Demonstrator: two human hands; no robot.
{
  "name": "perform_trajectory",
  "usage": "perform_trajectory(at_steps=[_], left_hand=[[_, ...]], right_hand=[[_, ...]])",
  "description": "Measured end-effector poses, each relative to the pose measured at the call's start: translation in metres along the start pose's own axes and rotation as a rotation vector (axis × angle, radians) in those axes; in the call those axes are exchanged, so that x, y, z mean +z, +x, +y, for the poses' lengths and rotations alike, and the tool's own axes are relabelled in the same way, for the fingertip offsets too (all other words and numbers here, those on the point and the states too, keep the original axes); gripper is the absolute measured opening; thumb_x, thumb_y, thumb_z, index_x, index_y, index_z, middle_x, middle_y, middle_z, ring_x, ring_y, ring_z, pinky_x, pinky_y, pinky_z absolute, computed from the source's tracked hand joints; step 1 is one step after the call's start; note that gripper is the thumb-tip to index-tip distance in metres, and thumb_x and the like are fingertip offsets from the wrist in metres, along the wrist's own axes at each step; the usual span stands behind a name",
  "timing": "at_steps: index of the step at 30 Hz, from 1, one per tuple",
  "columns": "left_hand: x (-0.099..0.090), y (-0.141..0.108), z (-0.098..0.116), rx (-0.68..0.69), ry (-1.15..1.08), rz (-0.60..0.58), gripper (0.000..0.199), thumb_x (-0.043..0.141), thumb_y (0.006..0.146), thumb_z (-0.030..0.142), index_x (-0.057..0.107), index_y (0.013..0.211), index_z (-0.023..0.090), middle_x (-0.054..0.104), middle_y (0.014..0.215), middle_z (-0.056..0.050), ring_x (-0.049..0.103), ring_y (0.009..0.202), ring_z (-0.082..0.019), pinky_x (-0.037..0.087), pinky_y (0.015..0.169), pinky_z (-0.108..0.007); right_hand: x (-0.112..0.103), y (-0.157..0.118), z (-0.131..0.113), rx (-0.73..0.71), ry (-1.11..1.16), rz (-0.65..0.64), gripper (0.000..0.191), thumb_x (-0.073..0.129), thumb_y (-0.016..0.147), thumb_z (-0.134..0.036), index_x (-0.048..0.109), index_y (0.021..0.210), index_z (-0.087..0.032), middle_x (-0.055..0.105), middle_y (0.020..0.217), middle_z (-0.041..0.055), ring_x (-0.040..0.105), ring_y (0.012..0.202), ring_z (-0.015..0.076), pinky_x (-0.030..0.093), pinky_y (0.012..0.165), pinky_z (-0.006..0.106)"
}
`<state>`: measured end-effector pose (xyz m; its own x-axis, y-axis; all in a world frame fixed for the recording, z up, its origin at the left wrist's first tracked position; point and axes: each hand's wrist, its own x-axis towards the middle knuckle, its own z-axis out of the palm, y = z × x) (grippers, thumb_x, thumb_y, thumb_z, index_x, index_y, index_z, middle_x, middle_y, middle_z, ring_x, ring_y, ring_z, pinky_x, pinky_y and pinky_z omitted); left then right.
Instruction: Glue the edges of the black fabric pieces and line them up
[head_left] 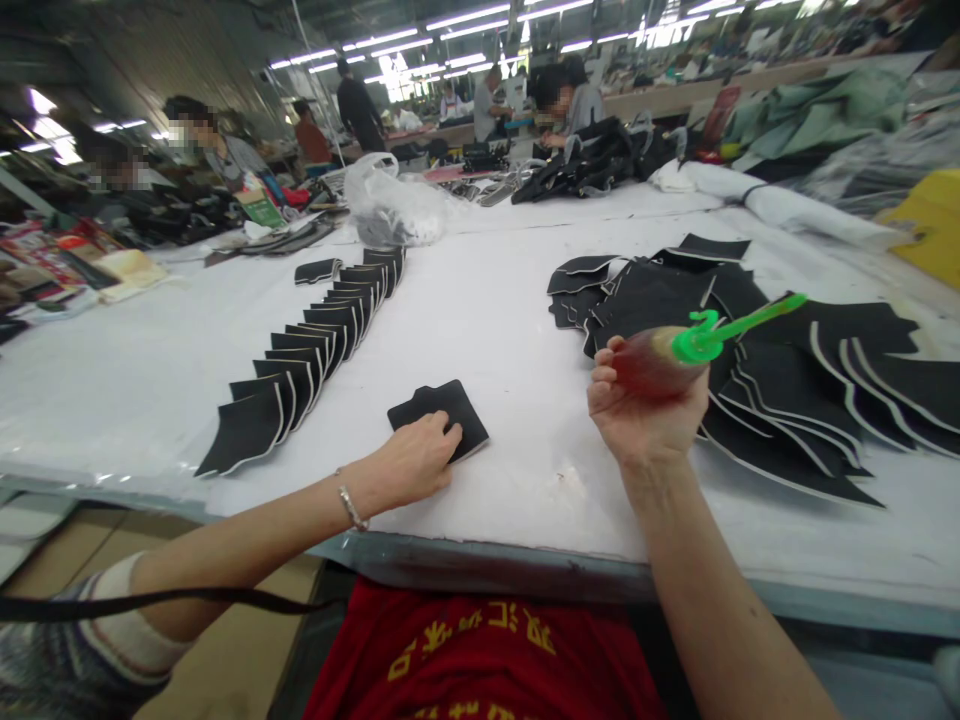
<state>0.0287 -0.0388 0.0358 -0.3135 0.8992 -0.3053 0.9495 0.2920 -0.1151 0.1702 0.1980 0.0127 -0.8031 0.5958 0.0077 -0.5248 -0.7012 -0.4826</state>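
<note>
My right hand (646, 405) is closed around a squeeze bottle (656, 362) of amber-red liquid. The bottle is tilted, its green nozzle pointing up and to the right, above the table. With bent fingers, my left hand (420, 455) holds a small black panel (457, 410) down against the white tabletop. To the left of it, a row of overlapping black panels (319, 345) with pale edges runs away from me. A loose heap of similar black pieces (787, 370) lies to the right, partly behind the bottle.
The white table (517, 500) has its front edge close to my body. A crumpled clear plastic bag (394, 200) and a dark pile of material (592, 160) sit toward the back. A white roll (795, 205) lies at the back right. Several people work farther off.
</note>
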Motion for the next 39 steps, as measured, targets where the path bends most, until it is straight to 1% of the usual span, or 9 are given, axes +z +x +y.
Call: perform_trajectory(at_steps=[3,7,9,12,16,19,25,32,39], left_hand=[[0.0,0.01,-0.001,-0.096,0.028,0.017,0.027,0.047,0.083,0.011,0.06,0.106,0.009,0.059,0.099,-0.017,0.061,0.091,-0.029,0.051,0.076,-0.039],[-0.004,0.02,-0.02,-0.136,-0.051,0.007,0.027,0.042,0.087,0.015,0.065,0.102,0.011,0.061,0.097,-0.014,0.064,0.078,-0.024,0.049,0.072,-0.036],[-0.005,0.021,-0.032,-0.097,-0.122,0.009,0.035,0.039,0.089,0.018,0.067,0.111,0.015,0.063,0.098,-0.012,0.064,0.077,-0.022,0.048,0.072,-0.033],[-0.002,0.023,-0.042,-0.042,-0.183,0.022,0.047,0.035,0.091,0.018,0.059,0.132,0.021,0.067,0.099,-0.01,0.065,0.084,-0.022,0.047,0.074,-0.031],[0.005,0.032,-0.038,-0.168,-0.144,0.071,0.054,0.034,0.09,0.015,0.049,0.141,0.017,0.072,0.099,-0.014,0.068,0.086,-0.028,0.048,0.073,-0.036],[0.008,0.039,-0.037,-0.234,-0.179,0.068,0.055,0.037,0.089,0.017,0.049,0.142,0.021,0.073,0.106,-0.015,0.069,0.09,-0.032,0.049,0.074,-0.039],[0.01,0.038,-0.05,-0.152,-0.333,0.08,0.052,0.034,0.094,0.027,0.049,0.144,0.025,0.067,0.126,-0.011,0.067,0.105,-0.031,0.049,0.085,-0.038],[0.015,0.039,-0.056,-0.123,-0.377,0.08,0.051,0.032,0.095,0.027,0.05,0.143,0.024,0.067,0.126,-0.009,0.067,0.106,-0.029,0.048,0.087,-0.036],[0.023,0.04,-0.058,-0.1,-0.378,0.101,0.052,0.032,0.095,0.027,0.048,0.144,0.024,0.069,0.121,-0.01,0.068,0.099,-0.029,0.048,0.081,-0.036]], right_hand=[[-0.001,0.001,0.001,-0.013,-0.037,-0.007,0.07,0.051,0.075,-0.078,0.068,0.093,-0.012,0.07,0.082,0.0101,0.067,0.065,0.0171,0.059,0.055,0.025],[0.003,0.002,0.006,-0.079,-0.144,0.032,0.06,0.066,0.072,-0.07,0.068,0.092,-0.013,0.072,0.084,0.0096,0.071,0.072,0.0208,0.062,0.06,0.029],[0.008,0.0,0.011,-0.156,-0.219,0.093,0.051,0.078,0.067,-0.059,0.068,0.093,-0.017,0.072,0.085,0.0063,0.071,0.074,0.0218,0.063,0.061,0.032],[0.015,-0.004,0.023,-0.246,-0.411,0.124,0.047,0.087,0.061,-0.044,0.067,0.095,-0.019,0.071,0.086,0.0032,0.068,0.074,0.0206,0.061,0.06,0.032],[0.017,-0.009,0.035,-0.401,-0.735,0.078,0.045,0.086,0.066,-0.036,0.066,0.104,-0.021,0.068,0.093,0.0018,0.064,0.082,0.0173,0.056,0.072,0.028],[0.02,-0.011,0.039,-0.505,-0.931,0.043,0.047,0.086,0.069,-0.035,0.065,0.109,-0.023,0.066,0.1,0.0019,0.062,0.09,0.0188,0.053,0.084,0.033],[0.042,-0.007,0.045,-0.556,-1.237,-0.051,0.054,0.087,0.064,-0.039,0.064,0.112,-0.026,0.063,0.108,0.0042,0.06,0.098,0.0265,0.046,0.095,0.044],[0.05,0.008,0.063,-0.607,-1.457,-0.192,0.054,0.083,0.07,-0.045,0.06,0.115,-0.026,0.063,0.113,0.0051,0.061,0.101,0.0268,0.047,0.094,0.043],[0.054,0.012,0.068,-0.664,-1.596,-0.311,0.051,0.077,0.077,-0.047,0.056,0.118,-0.025,0.064,0.114,0.0078,0.062,0.101,0.0269,0.048,0.094,0.043]])
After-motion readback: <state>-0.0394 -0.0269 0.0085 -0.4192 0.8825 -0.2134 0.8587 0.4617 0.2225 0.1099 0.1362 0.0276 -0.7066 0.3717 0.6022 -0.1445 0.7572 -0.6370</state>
